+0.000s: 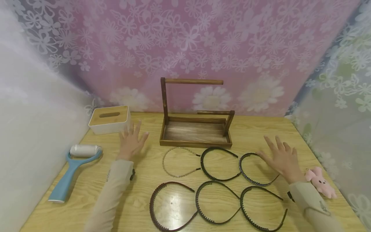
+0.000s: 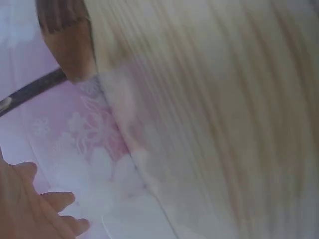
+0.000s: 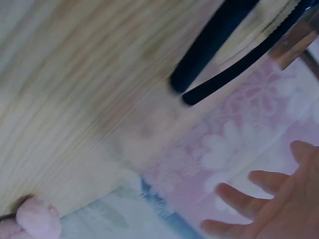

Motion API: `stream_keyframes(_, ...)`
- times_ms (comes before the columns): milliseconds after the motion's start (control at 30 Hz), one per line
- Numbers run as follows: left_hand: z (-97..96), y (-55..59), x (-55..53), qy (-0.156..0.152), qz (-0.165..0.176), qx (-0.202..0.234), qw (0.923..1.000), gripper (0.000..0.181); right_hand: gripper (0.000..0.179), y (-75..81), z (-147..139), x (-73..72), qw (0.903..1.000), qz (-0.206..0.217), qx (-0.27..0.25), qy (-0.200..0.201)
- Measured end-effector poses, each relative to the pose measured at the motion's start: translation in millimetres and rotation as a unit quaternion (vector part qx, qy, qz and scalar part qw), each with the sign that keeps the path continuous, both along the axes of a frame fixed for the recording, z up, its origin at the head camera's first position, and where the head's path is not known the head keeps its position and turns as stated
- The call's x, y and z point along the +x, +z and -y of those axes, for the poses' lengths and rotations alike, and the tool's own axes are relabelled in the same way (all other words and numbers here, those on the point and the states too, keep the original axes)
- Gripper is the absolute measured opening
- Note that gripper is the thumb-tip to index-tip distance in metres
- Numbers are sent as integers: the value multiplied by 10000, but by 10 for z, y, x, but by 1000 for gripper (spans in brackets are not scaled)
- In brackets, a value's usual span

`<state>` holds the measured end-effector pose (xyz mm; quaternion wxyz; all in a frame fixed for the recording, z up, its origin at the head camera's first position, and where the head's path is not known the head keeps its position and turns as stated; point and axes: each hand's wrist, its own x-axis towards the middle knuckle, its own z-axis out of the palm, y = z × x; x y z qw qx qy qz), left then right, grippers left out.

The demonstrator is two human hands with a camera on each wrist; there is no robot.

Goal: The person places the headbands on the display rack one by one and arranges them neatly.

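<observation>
My left hand is spread with nothing in it, in front of the white tissue box with a wooden lid. To the right, my right hand has its fingers apart, its thumb overlapping the blue-black headband in the head view. Beside that lie a black headband and a thin beaded headband. The nearer row has a dark red toothed headband and two black toothed headbands, the middle one and the right one. Behind them stands a wooden rack with two horizontal bars.
A lint roller with a blue handle lies at the left. A pink plush toy sits by my right wrist, near the table's right edge. Flowered cloth hangs behind the wooden table, with pale cloth at both sides.
</observation>
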<state>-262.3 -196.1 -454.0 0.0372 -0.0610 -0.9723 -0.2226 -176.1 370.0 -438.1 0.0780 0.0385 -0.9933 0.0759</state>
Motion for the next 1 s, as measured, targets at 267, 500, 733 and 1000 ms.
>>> stream_keyframes(267, -188, -36, -2, -916, 608, 1822, 9771, 70, 81, 68, 268, 160, 9975, 699, 32, -45)
stream_keyframes(500, -338, -158, -46, -1013, 1117, 2499, 9565, 58, 76, 78, 390, 286, 9896, 1362, -447, 107)
stream_keyframes(733, -452, -274, -49, -665, 1081, 3557, 9260, 53, 63, 107, 507, 369, 9769, 1969, -757, 330)
stream_keyframes(1000, -595, -425, -54, -31, 912, 4932, 8651, 42, 48, 123, 584, 444, 9685, 2255, -930, 492)
